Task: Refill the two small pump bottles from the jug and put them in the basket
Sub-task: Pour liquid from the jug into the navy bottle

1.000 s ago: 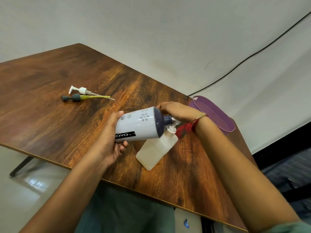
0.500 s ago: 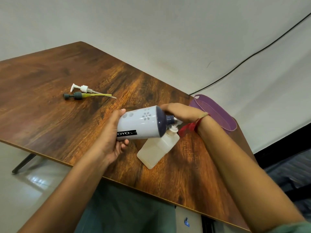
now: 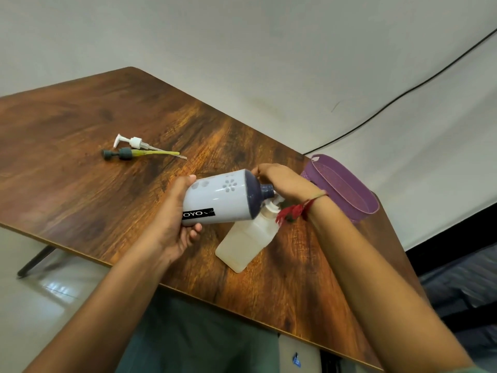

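My left hand point(image 3: 172, 224) grips a white bottle point(image 3: 217, 200) with a dark blue shoulder and a black label, tipped on its side. Its blue neck point(image 3: 266, 189) rests right over the mouth of a clear square bottle point(image 3: 246, 242) that stands on the wooden table point(image 3: 80, 184) and holds pale liquid. My right hand point(image 3: 285, 181) is closed around the spot where the two necks meet, steadying the clear bottle; its fingertips are partly hidden. A purple basket point(image 3: 347, 200) stands just right of that hand. Two pump heads, one white point(image 3: 134, 142) and one grey point(image 3: 121, 154), lie at the far left.
The table's near edge runs diagonally below my forearms, with floor and a black table leg point(image 3: 35, 262) beyond it. A black cable point(image 3: 403, 92) crosses the white wall behind the basket.
Both hands keep the same hold. The white bottle stays tipped over the clear bottle, and only the view has shifted slightly.
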